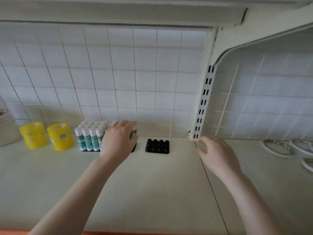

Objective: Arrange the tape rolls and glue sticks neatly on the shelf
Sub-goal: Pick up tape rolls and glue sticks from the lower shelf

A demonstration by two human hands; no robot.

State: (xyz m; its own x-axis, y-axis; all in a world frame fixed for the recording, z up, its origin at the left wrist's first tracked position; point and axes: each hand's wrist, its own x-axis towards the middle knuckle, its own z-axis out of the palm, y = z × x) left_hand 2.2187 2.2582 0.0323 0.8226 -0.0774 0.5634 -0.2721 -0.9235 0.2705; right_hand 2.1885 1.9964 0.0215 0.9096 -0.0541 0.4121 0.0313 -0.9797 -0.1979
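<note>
Head cam: left hand curls round white-capped green-labelled glue sticks at centre-left, label text too blurry. Right hand hovers, fingers loosely spread, beside an empty black socketed tray.

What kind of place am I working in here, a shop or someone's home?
Likely a shop display shelf: a slotted upright carries a bracket-hung shelf above, and stock stands in batches, two yellow tape roll stacks beside a tray of glue sticks.

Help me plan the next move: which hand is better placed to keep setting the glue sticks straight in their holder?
Probably the left hand: it already rests on the glue sticks. The right hand hovers open, away from them, near the shelf upright.
</note>
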